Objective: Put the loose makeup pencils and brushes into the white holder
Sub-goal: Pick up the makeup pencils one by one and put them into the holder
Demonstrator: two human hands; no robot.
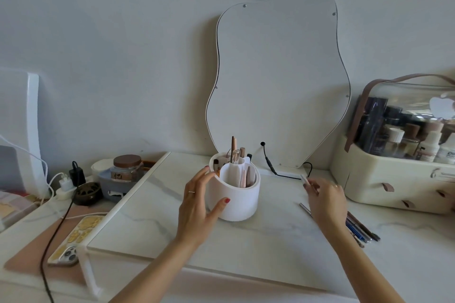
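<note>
The white holder (pixel 235 194) stands upright on the marble board (pixel 152 224), in front of the mirror (pixel 278 76). Several pencils and brushes (pixel 237 155) are already stood in its compartments, so part of the task can be judged done. The holder is steadied by the left hand (pixel 199 206), whose fingers and thumb are curved round its side wall. A thin white pencil (pixel 304 179) is pinched in the fingertips of the right hand (pixel 325 200), held above the board to the right of the holder and well apart from its rim; it is not yet put in. More is left: a loose group of dark pencils (pixel 362 229) lies on the board under and behind the right wrist, near the cream makeup case (pixel 384 184). Their exact number cannot be told, as some are hidden by the hand. The task is judged roughly midway.
</note>
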